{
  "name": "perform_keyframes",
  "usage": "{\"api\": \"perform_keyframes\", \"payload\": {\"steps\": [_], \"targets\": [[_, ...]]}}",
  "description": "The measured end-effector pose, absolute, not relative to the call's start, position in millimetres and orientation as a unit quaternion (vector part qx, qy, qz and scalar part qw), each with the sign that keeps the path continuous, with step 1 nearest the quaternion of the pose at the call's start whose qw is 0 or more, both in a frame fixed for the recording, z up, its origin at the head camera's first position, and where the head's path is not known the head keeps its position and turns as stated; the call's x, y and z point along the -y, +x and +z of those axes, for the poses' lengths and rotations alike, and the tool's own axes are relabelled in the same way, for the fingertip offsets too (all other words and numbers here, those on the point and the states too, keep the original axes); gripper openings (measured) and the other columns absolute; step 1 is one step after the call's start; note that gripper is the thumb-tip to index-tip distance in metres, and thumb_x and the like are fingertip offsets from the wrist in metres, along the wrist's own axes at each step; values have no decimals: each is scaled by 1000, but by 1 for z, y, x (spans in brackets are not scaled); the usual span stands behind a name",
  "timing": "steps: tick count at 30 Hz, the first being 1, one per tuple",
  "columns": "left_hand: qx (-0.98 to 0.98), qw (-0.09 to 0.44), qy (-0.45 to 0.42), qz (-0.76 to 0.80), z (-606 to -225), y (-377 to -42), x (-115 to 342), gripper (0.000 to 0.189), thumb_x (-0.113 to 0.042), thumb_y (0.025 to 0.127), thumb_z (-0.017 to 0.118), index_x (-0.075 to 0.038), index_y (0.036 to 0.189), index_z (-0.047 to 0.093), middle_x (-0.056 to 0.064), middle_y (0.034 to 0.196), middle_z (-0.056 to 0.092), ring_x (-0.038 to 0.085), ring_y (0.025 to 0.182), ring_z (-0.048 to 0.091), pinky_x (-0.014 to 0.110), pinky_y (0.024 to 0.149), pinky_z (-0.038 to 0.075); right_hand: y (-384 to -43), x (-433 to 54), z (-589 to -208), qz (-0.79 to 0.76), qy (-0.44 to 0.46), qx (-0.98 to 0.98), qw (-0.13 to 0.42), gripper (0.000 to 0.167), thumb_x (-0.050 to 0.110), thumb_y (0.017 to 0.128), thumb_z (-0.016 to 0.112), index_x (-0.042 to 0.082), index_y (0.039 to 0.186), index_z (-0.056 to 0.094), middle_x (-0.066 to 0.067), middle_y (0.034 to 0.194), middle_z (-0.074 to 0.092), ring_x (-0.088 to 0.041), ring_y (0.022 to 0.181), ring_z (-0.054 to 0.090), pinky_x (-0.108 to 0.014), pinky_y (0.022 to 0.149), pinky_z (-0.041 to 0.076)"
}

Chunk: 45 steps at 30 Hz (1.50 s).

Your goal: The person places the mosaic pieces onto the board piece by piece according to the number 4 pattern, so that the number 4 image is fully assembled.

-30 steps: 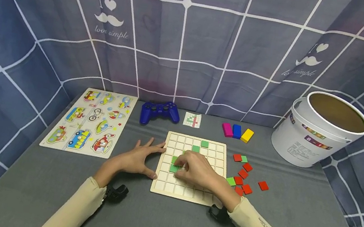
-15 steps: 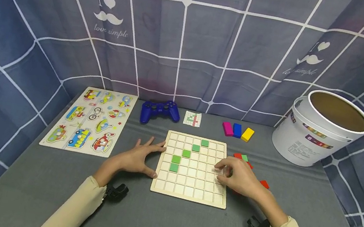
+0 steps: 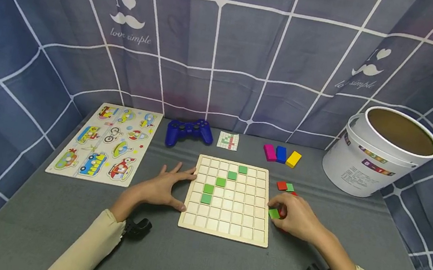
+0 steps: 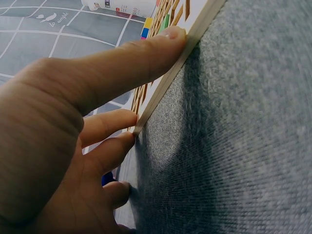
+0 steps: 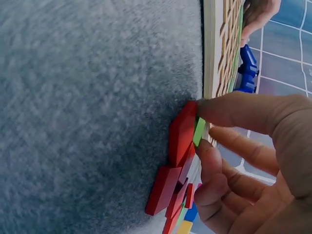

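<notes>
A square wooden grid board [image 3: 222, 236] lies on the table, with several green tiles [image 3: 220, 182] in a stepped diagonal in its cells. My left hand [image 3: 165, 188] is spread at the board's left edge, thumb and fingertips touching its rim; the left wrist view shows the thumb [image 4: 146, 53] on that edge. Just off the right edge, my right hand [image 3: 297, 216] pinches a green tile [image 5: 199, 130] between thumb and fingers. Red tiles [image 5: 183, 134] lie right beside and under those fingertips; in the head view the hand hides most of them.
Behind the board are a small pattern card [image 3: 228, 141], a blue game controller [image 3: 189, 133] and magenta, blue and yellow blocks [image 3: 281, 154]. A picture puzzle board [image 3: 106, 143] lies left; a white bucket [image 3: 364, 170] stands back right. A red tile [image 3: 282, 185] and a green tile [image 3: 290, 187] lie beyond my right hand.
My right hand has left the green tiles on the board, moved right past its edge and now pinches a loose green tile. The left hand stays at the board's left edge.
</notes>
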<state>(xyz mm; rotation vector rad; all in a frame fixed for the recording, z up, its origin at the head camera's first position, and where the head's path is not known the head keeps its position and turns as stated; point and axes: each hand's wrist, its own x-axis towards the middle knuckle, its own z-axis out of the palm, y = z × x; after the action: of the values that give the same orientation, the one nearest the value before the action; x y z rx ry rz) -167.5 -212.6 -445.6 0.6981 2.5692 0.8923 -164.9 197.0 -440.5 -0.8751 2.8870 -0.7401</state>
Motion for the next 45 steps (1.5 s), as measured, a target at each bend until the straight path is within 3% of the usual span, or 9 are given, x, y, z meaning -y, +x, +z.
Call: {"api": "perform_keyframes", "payload": {"steps": [7,18,45], "targets": [[-904,166,245,310,-447,-167,213,96,-36,75,89,-13,154,40,0,166,15,40,150,-5,67,112,-13,-165,-197,-441,-232,-276,-933,6,25,6,69,85,16,86,70,8,80,61,-10,70,55,-27,59,46],[-905,164,244,308,-447,-168,213,96,-36,75,89,-14,155,40,-2,166,15,39,150,-5,67,112,-13,-169,-187,-436,-252,-291,-923,-7,25,10,71,86,18,90,71,10,78,60,-5,65,53,-25,58,45],[-901,167,243,317,-446,-167,213,96,-33,75,89,-13,155,39,1,166,16,40,150,-5,67,111,-13,-176,-107,-436,-292,-360,-886,11,22,11,73,83,16,89,69,4,75,58,-10,66,54,-27,62,45]]}}
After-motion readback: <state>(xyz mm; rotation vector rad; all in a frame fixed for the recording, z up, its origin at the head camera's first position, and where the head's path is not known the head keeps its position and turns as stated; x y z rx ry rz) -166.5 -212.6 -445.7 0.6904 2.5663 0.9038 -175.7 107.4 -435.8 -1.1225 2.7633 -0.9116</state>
